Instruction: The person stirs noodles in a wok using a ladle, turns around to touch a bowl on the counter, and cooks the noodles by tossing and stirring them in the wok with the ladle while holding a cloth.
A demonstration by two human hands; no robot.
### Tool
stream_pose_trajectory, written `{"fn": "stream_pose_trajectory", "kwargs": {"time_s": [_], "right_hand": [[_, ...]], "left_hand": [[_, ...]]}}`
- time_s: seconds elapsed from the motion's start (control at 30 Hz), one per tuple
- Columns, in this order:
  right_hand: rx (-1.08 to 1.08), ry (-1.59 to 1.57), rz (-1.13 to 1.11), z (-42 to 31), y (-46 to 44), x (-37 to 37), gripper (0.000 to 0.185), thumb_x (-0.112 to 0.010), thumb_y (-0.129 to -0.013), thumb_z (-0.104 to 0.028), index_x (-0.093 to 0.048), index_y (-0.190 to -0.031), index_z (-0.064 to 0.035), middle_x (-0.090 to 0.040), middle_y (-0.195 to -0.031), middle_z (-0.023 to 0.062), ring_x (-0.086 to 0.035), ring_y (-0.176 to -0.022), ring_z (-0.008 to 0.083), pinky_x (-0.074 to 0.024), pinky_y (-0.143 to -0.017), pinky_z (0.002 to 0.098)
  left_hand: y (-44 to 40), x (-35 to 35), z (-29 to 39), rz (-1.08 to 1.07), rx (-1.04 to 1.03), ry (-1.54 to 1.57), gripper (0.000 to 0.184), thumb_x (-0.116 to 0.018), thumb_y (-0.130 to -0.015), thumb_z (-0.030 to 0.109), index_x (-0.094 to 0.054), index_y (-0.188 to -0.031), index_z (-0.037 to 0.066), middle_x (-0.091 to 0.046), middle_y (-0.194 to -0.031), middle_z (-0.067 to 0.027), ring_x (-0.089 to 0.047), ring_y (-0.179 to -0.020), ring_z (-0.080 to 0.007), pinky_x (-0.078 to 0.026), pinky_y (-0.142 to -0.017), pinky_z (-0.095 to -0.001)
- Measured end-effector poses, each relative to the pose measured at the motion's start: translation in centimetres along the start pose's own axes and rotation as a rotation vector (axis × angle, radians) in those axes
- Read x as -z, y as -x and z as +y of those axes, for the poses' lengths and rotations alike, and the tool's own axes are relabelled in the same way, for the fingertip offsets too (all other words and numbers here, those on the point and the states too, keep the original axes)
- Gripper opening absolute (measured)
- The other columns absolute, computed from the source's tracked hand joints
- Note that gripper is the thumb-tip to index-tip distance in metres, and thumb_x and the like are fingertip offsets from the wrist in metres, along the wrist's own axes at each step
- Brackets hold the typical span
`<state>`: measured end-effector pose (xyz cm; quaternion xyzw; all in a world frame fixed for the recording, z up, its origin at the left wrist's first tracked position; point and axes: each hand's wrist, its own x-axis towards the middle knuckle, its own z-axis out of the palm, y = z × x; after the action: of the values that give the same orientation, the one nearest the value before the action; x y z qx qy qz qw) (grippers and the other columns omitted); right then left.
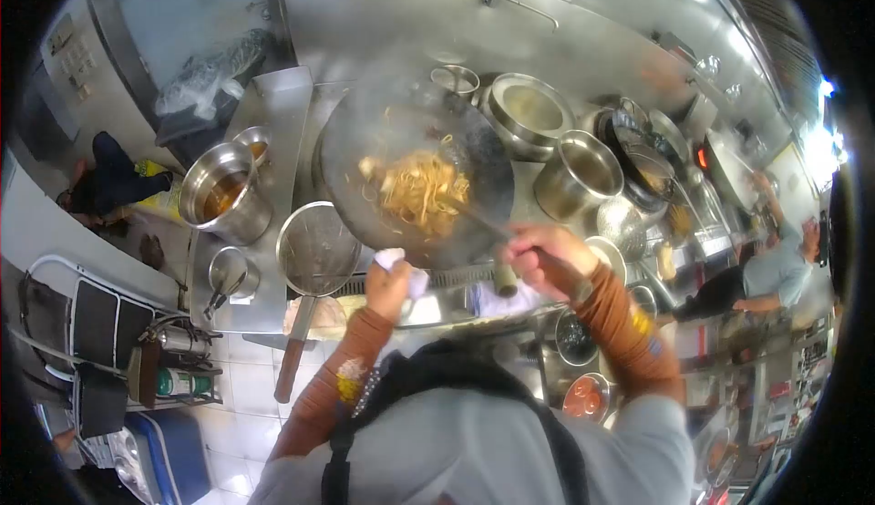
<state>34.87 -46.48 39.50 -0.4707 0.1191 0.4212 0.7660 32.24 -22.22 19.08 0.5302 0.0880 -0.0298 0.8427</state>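
Note:
A large dark wok [492, 154] sits on the stove, with steam rising from it. Fried noodles [424, 186] with paler pieces among them lie in its middle. My left hand [389, 288] is closed around a folded whitish cloth [417, 283] at the wok's near rim; whether it grips the rim through the cloth is hidden. In my right hand [547, 259] is the handle of a long-handled wok utensil [483, 220], slanting down into the noodles. Its head is covered by the food, so I cannot tell its shape.
A wire strainer [319, 248] with a wooden handle lies left of the wok. Beyond it stands a steel pot of brown liquid [226, 193]. Steel pots [579, 177] crowd the right side. Another person [770, 273] stands far right; someone else [109, 181] is at far left.

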Motion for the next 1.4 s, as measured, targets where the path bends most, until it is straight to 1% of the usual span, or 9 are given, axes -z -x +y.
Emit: {"fn": "stream_pose_trajectory", "kwargs": {"time_s": [0.07, 0.27, 0.53, 0.6, 0.97, 1.03, 1.13, 1.17, 1.4], "right_hand": [[0.01, -0.152, -0.164, 2.3, -0.9, 1.5, 0.012, -0.051, -0.089, -0.007, -0.045, -0.098, -0.0073, -0.054, -0.076, 0.0022, -0.047, -0.053, 0.0062, -0.0403, -0.038, 0.0197], [0.1, -0.281, -0.138, 9.2, -2.3, 5.6, 0.053, -0.054, -0.086, -0.008, -0.034, -0.135, -0.0075, -0.056, -0.081, 0.0027, -0.047, -0.053, 0.0077, -0.0382, -0.039, 0.0197], [0.107, -0.255, -0.05, 11.8, -3.0, 6.3, 0.059, -0.06, -0.081, -0.002, -0.034, -0.133, -0.0075, -0.059, -0.08, 0.0077, -0.055, -0.053, 0.0152, -0.0474, -0.043, 0.0282], [0.121, -0.196, 0.049, 12.5, -3.0, 5.0, 0.058, -0.059, -0.08, -0.005, -0.034, -0.132, -0.0079, -0.058, -0.082, 0.0073, -0.054, -0.055, 0.0148, -0.0427, -0.044, 0.0273], [0.279, -0.287, 0.119, 20.0, -5.6, 1.6, 0.064, -0.056, -0.083, -0.004, -0.029, -0.141, -0.0074, -0.059, -0.086, 0.0087, -0.05, -0.05, 0.0114, -0.0416, -0.04, 0.0253], [0.37, -0.401, 0.129, 22.6, -7.8, 0.8, 0.063, -0.056, -0.083, -0.004, -0.03, -0.141, -0.0073, -0.059, -0.081, 0.0083, -0.049, -0.045, 0.0107, -0.0422, -0.038, 0.0259], [0.49, -0.397, 0.156, 23.9, -7.9, -2.4, 0.055, -0.054, -0.083, -0.003, -0.036, -0.136, -0.0041, -0.058, -0.078, 0.0083, -0.05, -0.046, 0.0101, -0.0405, -0.037, 0.0239], [0.495, -0.349, 0.215, 23.8, -7.6, -3.4, 0.053, -0.054, -0.083, -0.003, -0.038, -0.133, -0.003, -0.057, -0.077, 0.0079, -0.05, -0.046, 0.0099, -0.0401, -0.037, 0.0241], [0.598, -0.513, 0.385, 30.1, 0.4, -11.7, 0.048, -0.054, -0.081, -0.001, -0.039, -0.127, 0.0005, -0.055, -0.071, 0.0067, -0.052, -0.047, 0.0102, -0.0389, -0.035, 0.0269]], "left_hand": [[-0.8, 1.4, 1.6, 0.034, 0.115, 0.104, 0.013, -0.049, -0.084, 0.007, -0.051, -0.097, 0.004, -0.059, -0.091, -0.0088, -0.062, -0.074, -0.0211, -0.053, -0.057, -0.0338], [-1.2, 0.9, 1.0, 0.049, 0.239, 0.348, 0.013, -0.048, -0.088, 0.008, -0.052, -0.1, 0.006, -0.059, -0.087, -0.0089, -0.061, -0.074, -0.0223, -0.052, -0.059, -0.0376], [-0.9, 3.8, 0.4, 0.032, 0.483, 0.296, 0.019, -0.049, -0.089, 0.019, -0.054, -0.102, 0.006, -0.063, -0.098, -0.0164, -0.061, -0.083, -0.0266, -0.05, -0.064, -0.0365], [-1.0, 3.5, 0.5, 0.029, 0.554, 0.322, 0.017, -0.054, -0.087, 0.021, -0.056, -0.099, 0.008, -0.064, -0.095, -0.0156, -0.06, -0.078, -0.0255, -0.048, -0.062, -0.0339], [-3.1, 7.5, -1.1, -0.024, 0.543, 0.149, 0.015, -0.054, -0.085, 0.013, -0.051, -0.098, 0.007, -0.061, -0.096, -0.0158, -0.061, -0.082, -0.0288, -0.052, -0.063, -0.0397], [-5.6, 10.4, -2.0, -0.194, 0.546, 0.112, 0.009, -0.055, -0.086, 0.017, -0.052, -0.093, 0.012, -0.061, -0.085, -0.0106, -0.062, -0.076, -0.0272, -0.052, -0.055, -0.0354], [-2.5, 7.4, 3.9, -0.108, 0.565, 0.011, 0.009, -0.057, -0.086, 0.019, -0.053, -0.091, 0.013, -0.06, -0.078, -0.0045, -0.06, -0.064, -0.0201, -0.043, -0.042, -0.0267], [-4.6, 10.0, 3.4, -0.268, 0.55, 0.038, 0.008, -0.057, -0.087, 0.018, -0.054, -0.09, 0.012, -0.06, -0.079, -0.004, -0.058, -0.061, -0.0179, -0.041, -0.041, -0.026], [4.8, 11.1, 7.3, -0.343, 0.662, -0.14, 0.017, -0.054, -0.087, 0.028, -0.053, -0.092, 0.012, -0.06, -0.08, -0.0063, -0.054, -0.059, -0.0161, -0.039, -0.042, -0.0244]]}}
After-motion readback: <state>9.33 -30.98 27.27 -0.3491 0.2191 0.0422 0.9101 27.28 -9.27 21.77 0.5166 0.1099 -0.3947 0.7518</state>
